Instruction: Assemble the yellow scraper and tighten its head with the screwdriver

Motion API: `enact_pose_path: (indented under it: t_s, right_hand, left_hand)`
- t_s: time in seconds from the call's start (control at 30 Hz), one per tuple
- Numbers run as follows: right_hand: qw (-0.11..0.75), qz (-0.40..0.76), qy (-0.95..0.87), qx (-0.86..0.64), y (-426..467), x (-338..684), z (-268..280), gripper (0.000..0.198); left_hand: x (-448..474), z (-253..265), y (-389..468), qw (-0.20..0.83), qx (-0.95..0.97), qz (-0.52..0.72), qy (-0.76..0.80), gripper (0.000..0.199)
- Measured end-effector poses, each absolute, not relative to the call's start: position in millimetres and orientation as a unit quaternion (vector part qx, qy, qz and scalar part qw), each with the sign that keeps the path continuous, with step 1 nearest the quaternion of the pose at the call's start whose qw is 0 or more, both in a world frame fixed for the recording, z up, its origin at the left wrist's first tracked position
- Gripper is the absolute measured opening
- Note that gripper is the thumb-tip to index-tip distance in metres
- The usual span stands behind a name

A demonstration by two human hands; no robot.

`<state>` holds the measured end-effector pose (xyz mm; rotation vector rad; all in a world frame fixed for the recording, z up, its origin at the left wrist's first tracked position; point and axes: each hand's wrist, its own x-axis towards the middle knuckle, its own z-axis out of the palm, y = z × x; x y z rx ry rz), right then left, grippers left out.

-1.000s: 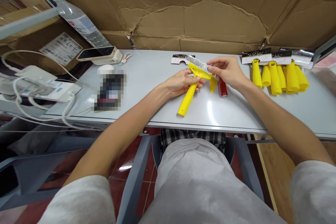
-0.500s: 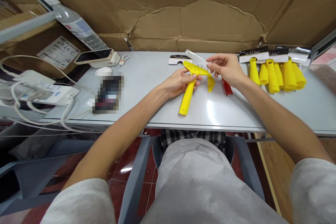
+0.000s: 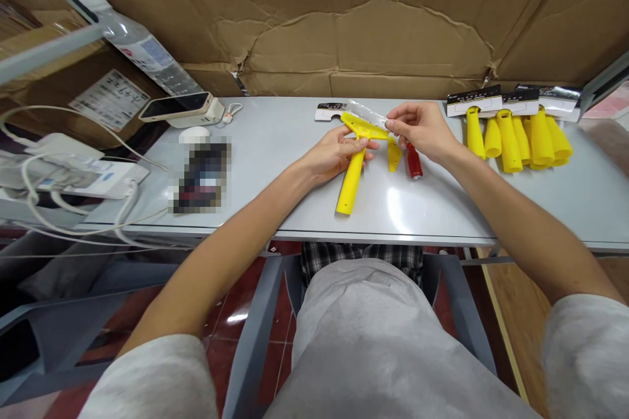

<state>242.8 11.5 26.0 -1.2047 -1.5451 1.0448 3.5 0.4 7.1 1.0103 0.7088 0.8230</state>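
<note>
Hands [image 3: 339, 154] on yellow scraper [image 3: 354, 167] — T-shaped, long-handled

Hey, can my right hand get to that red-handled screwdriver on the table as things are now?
Probably yes. The red-handled screwdriver lies on the table just under the right hand, nothing between them, but that hand's fingers are pinching the metal blade.

Head view, down over table [image 3: 275, 163]
</note>
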Motion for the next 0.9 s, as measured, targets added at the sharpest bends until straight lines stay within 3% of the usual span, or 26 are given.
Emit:
enact_pose_path:
  t_s: [0.33, 0.7, 0.9]
  right_hand:
    - [0.43, 0.461, -0.568, -0.529, 6.2, 234.3, 25.8, 0.02]
    - [0.42, 0.511, -0.549, -0.511, 7.8, 235.5, 18.9, 0.024]
    - [0.417, 0.493, -0.554, -0.525, 2.6, 230.3, 24.5, 0.026]
  left_hand:
    - [3.9, 5.6, -0.6, 0.726, 0.481, 0.376, 0.316, 0.034]
    - [-0.3, -5.2, 7.4, 0.73, 0.502, 0.362, 0.289, 0.066]
    - [-0.5, -5.7, 6.9, 0.726, 0.508, 0.358, 0.296, 0.066]
